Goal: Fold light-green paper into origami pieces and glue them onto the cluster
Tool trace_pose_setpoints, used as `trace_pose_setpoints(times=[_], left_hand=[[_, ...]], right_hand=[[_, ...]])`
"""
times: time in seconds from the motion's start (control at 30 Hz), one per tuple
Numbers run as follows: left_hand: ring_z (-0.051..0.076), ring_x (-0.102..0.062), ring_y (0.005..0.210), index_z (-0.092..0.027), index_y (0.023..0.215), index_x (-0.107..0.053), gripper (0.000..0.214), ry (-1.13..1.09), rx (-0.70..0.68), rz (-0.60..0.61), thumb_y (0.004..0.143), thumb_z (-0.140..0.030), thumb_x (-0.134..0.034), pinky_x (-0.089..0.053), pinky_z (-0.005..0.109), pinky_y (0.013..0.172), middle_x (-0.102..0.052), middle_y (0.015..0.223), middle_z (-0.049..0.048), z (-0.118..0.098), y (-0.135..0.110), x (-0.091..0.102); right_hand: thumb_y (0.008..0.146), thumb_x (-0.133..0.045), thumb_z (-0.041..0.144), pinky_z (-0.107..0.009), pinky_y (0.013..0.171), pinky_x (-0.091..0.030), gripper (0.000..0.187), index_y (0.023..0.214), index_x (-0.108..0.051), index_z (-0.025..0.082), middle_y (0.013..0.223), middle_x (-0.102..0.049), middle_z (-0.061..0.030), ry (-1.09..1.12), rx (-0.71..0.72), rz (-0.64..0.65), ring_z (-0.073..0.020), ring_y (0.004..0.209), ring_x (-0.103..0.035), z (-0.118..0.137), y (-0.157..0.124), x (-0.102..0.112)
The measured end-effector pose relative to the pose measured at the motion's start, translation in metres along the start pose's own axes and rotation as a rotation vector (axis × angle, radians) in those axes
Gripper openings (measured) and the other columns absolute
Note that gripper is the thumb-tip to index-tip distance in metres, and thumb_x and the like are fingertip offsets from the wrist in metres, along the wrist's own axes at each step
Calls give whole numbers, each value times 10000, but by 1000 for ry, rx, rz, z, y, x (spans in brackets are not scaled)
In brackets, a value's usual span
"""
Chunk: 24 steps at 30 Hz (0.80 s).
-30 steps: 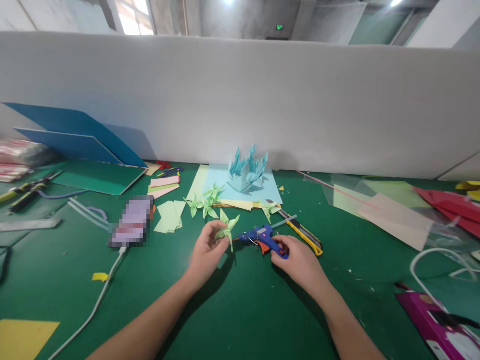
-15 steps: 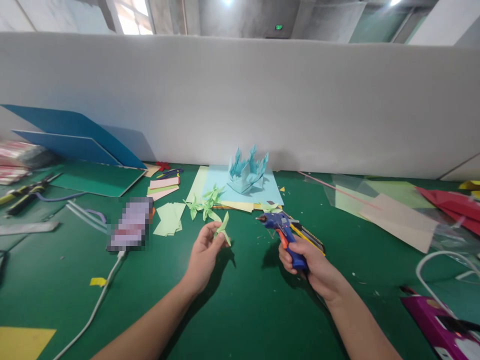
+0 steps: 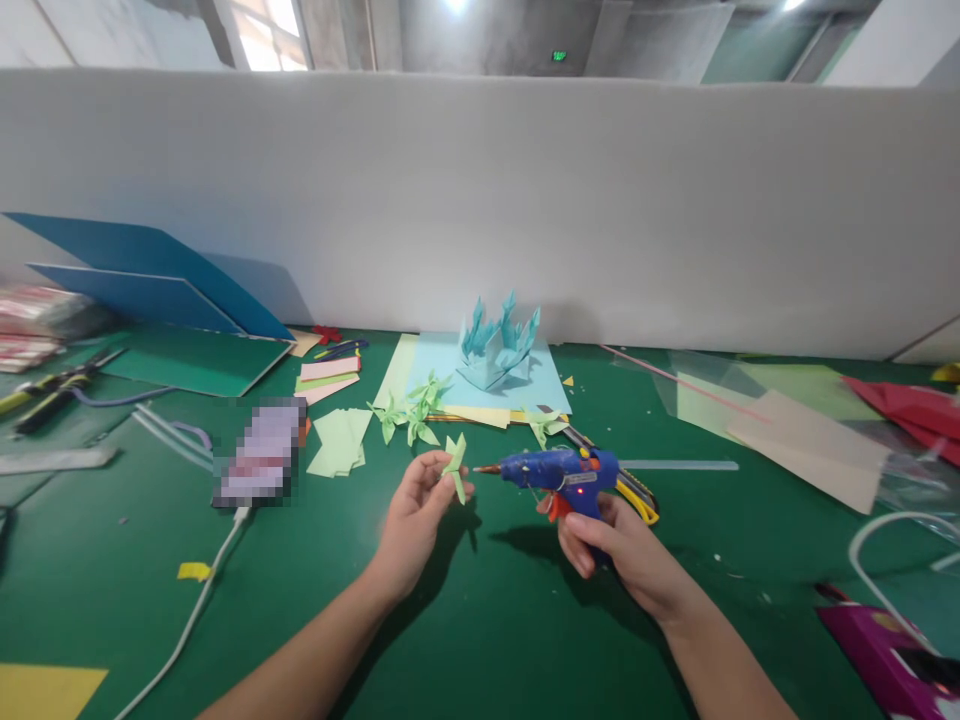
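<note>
My left hand (image 3: 414,520) pinches a small folded light-green paper flower (image 3: 454,464) and holds it just above the green mat. My right hand (image 3: 609,541) is wrapped round the grip of a blue hot glue gun (image 3: 561,471) held level, its nozzle pointing left and ending a short gap from the flower. A clear glue stick (image 3: 679,465) sticks out of the gun's back. More green paper flowers (image 3: 409,410) lie beyond my left hand. A blue folded paper piece (image 3: 497,343) stands on a light-blue sheet (image 3: 439,365).
A yellow-and-black utility knife (image 3: 634,487) lies behind the gun. Green paper squares (image 3: 339,438) and a phone (image 3: 259,452) with a white cable (image 3: 187,615) lie left. Blue boards (image 3: 142,270) lean on the white partition. Paper sheets and plastic (image 3: 780,420) lie right, a magenta box (image 3: 892,650) at the lower right.
My right hand lifted the glue gun off the mat, raised it, then swung it level so the nozzle points left at the flower. My left hand kept its hold on the flower.
</note>
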<state>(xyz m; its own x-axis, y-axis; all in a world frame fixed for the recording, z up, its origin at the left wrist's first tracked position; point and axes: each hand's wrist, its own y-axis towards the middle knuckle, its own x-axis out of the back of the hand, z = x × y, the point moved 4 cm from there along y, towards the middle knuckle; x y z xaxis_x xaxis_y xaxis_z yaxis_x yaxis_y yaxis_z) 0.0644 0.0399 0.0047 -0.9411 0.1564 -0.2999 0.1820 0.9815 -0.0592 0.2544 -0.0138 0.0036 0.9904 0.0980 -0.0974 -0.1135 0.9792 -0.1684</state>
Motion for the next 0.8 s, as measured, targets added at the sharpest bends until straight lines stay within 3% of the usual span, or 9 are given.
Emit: trace_pose_setpoints(times=[0.1, 0.23, 0.37, 0.6, 0.8], left_hand=[[150, -624, 719, -225, 920, -565, 343, 3, 3, 11, 679, -423, -709, -493, 323, 731, -642, 813, 4, 1, 0, 0], [139, -621, 704, -217, 912, -572, 323, 14, 8, 25, 687, -404, -707, -485, 305, 732, -640, 790, -7, 4, 0, -1], [118, -604, 685, -216, 875, -578, 286, 32, -8, 33, 684, -383, -712, -469, 271, 707, -625, 772, -25, 3, 0, -3], [124, -586, 677, -221, 858, -581, 248, 49, -12, 30, 689, -350, -708, -462, 270, 680, -605, 724, -31, 2, 0, -3], [115, -587, 680, -215, 865, -589, 274, 11, 13, 31, 670, -348, -729, -451, 258, 690, -624, 743, -32, 3, 0, -4]], right_hand=[[744, -579, 518, -253, 446, -343, 355, 733, -592, 164, 397, -422, 60, -112, 31, -39, -101, 378, -393, -5, 3, -1], [719, -578, 578, -254, 430, -362, 427, 761, -637, 157, 418, -432, 48, -246, 87, -189, -115, 388, -420, -11, 3, 5], [692, -588, 575, -267, 420, -371, 399, 710, -660, 183, 425, -459, 26, -411, 153, -294, -135, 390, -442, -7, 1, 8], [718, -576, 491, -311, 520, -433, 280, 644, -659, 234, 426, -491, -1, -618, 237, -306, -213, 514, -540, 13, -3, 2], [747, -546, 520, -297, 502, -428, 320, 653, -652, 233, 395, -463, 15, -673, 271, -316, -194, 458, -512, 14, -4, 1]])
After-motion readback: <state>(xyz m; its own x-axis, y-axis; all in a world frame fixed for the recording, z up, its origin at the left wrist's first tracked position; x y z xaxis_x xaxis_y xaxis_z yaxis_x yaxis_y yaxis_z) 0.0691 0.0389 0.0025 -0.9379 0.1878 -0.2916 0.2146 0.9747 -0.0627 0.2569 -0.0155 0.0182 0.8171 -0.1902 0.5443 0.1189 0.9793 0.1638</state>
